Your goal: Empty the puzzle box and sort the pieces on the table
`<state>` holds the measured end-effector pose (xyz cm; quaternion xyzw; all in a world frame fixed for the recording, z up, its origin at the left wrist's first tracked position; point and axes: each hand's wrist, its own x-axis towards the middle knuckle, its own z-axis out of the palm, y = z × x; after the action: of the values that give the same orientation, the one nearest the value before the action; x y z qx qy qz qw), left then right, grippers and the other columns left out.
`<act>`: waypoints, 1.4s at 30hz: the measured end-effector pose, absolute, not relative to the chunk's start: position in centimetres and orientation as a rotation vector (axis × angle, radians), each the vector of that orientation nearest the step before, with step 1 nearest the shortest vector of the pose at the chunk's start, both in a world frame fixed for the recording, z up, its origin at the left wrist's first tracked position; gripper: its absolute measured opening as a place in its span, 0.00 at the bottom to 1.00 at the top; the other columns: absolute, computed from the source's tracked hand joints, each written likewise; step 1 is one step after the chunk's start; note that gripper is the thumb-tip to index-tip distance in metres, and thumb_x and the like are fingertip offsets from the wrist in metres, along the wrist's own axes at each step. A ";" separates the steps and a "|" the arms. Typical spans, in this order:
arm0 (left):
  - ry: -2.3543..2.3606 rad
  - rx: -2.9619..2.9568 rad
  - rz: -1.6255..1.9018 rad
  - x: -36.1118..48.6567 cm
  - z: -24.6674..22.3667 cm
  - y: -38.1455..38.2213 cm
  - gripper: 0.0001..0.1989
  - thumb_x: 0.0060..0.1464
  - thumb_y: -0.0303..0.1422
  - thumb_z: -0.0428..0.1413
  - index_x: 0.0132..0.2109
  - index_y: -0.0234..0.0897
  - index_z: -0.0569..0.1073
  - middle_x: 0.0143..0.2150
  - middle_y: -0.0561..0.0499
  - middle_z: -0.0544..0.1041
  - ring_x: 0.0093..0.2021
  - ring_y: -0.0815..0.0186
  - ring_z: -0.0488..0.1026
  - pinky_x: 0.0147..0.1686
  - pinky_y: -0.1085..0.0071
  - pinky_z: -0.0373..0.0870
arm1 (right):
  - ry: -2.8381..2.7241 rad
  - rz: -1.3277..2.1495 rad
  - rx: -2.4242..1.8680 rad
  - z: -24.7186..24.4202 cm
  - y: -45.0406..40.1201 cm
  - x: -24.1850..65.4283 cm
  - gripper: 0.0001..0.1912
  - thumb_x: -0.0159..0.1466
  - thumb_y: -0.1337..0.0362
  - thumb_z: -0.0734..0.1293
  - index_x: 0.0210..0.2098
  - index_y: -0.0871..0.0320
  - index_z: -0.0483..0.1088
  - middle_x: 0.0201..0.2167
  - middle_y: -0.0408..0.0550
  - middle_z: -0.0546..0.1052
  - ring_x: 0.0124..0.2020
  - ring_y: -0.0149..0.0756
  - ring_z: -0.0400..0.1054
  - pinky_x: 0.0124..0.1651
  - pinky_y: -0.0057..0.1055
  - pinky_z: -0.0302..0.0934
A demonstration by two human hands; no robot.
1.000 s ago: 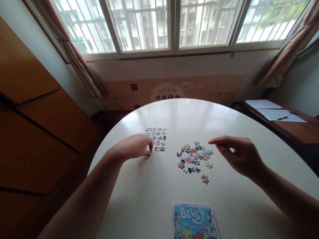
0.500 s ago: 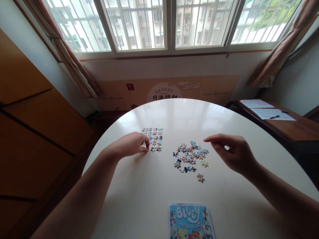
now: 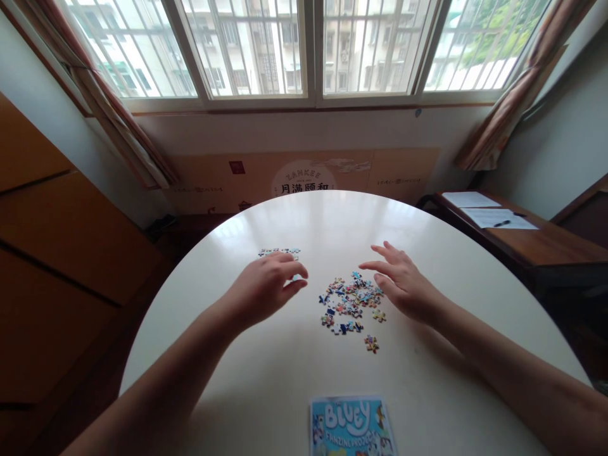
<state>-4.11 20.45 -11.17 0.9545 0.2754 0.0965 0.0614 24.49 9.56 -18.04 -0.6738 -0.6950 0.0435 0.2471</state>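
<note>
A loose heap of jigsaw puzzle pieces (image 3: 349, 301) lies near the middle of the white round table (image 3: 266, 380). My right hand (image 3: 401, 275) hovers at the heap's right edge, its fingers spread and holding nothing. My left hand (image 3: 270, 282) is over the rows of laid-out puzzle pieces (image 3: 280, 251), hiding most of them. Its thumb and forefinger are apart, with nothing visible between them. One puzzle piece (image 3: 372, 344) lies separate below the heap. A blue Bluey picture card (image 3: 351, 425) rests at the table's near side.
At the right, a wooden desk (image 3: 555, 247) bears papers (image 3: 494, 218) and a pen (image 3: 502, 223). An orange-brown cabinet (image 3: 61, 253) stands to the left. Beyond the table's far edge, a printed cardboard panel (image 3: 351, 168) leans below the barred window.
My left hand has moved right, away from the lower left of the rows, and its fingers have parted. My right hand has come closer to the heap and its fingers have spread.
</note>
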 end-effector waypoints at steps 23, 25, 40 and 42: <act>0.854 2.924 0.281 -1.1 -15.7 19.3 0.23 0.58 0.24 0.52 0.57 0.48 0.75 0.70 0.47 0.59 0.71 0.47 0.49 0.66 0.38 0.45 | -2.128 0.041 -1.782 -18.9 10.2 22.1 0.24 0.73 0.48 0.49 0.61 0.37 0.67 0.72 0.37 0.45 0.73 0.56 0.37 0.70 0.66 0.38; 0.883 2.906 0.340 -1.4 -15.5 19.5 0.23 0.59 0.23 0.51 0.57 0.46 0.75 0.70 0.47 0.59 0.71 0.48 0.49 0.67 0.38 0.46 | -2.094 0.030 -1.795 -19.0 10.2 22.6 0.24 0.73 0.48 0.50 0.62 0.37 0.65 0.72 0.36 0.45 0.73 0.55 0.37 0.70 0.66 0.38; 0.775 2.920 0.523 -1.5 -15.5 19.4 0.19 0.54 0.19 0.51 0.39 0.47 0.83 0.64 0.50 0.69 0.69 0.49 0.56 0.65 0.36 0.50 | -2.005 0.072 -1.801 -18.2 9.5 23.3 0.27 0.73 0.47 0.46 0.51 0.40 0.74 0.71 0.31 0.48 0.74 0.49 0.34 0.72 0.63 0.36; 0.757 2.923 0.532 -1.6 -15.6 19.5 0.19 0.54 0.19 0.52 0.37 0.47 0.83 0.63 0.49 0.70 0.68 0.49 0.57 0.65 0.37 0.50 | -2.012 0.086 -1.794 -18.1 9.4 23.2 0.28 0.73 0.47 0.46 0.51 0.39 0.74 0.71 0.31 0.47 0.74 0.49 0.34 0.72 0.64 0.35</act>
<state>-1.55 19.52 -15.55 0.9527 0.2467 0.1732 0.0377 23.24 9.39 -18.06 -0.6487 -0.7277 0.0313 0.2205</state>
